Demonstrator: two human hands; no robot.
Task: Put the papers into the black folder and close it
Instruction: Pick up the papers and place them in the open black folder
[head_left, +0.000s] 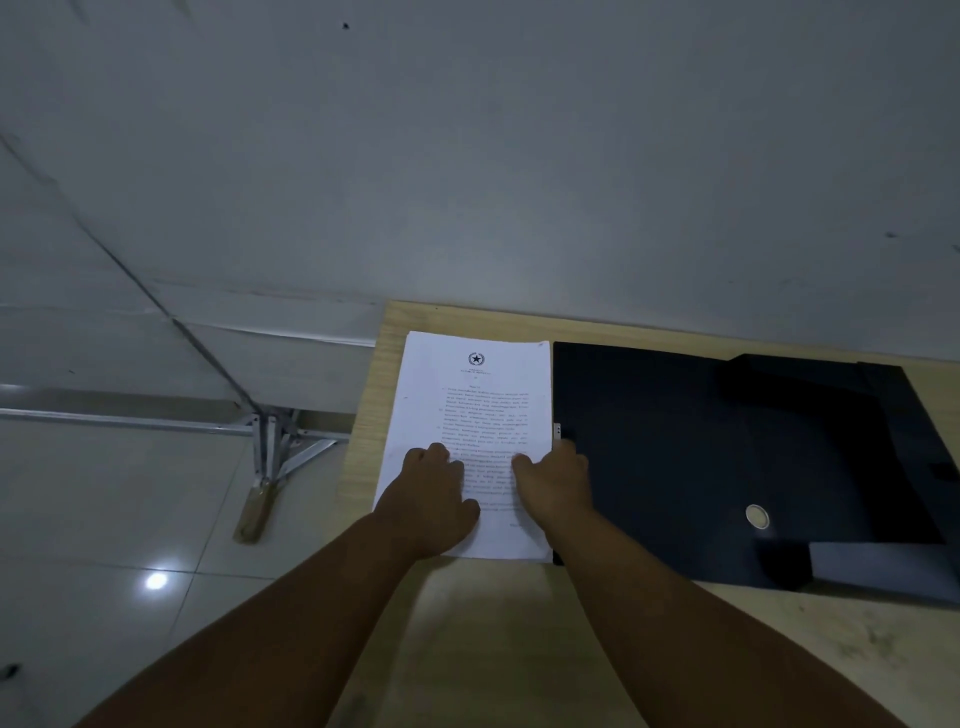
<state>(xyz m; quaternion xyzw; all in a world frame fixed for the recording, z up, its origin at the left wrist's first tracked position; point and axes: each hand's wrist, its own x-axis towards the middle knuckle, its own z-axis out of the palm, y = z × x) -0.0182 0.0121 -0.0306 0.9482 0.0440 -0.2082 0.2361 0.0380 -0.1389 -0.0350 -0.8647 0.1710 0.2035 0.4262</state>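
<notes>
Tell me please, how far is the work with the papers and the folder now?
Done: the black folder already lies open on the wooden table. In hand: the left hand and the right hand both rest on the stack of printed papers, which lies on the table to the left of the folder. Left: moving the papers into the folder and closing it.
</notes>
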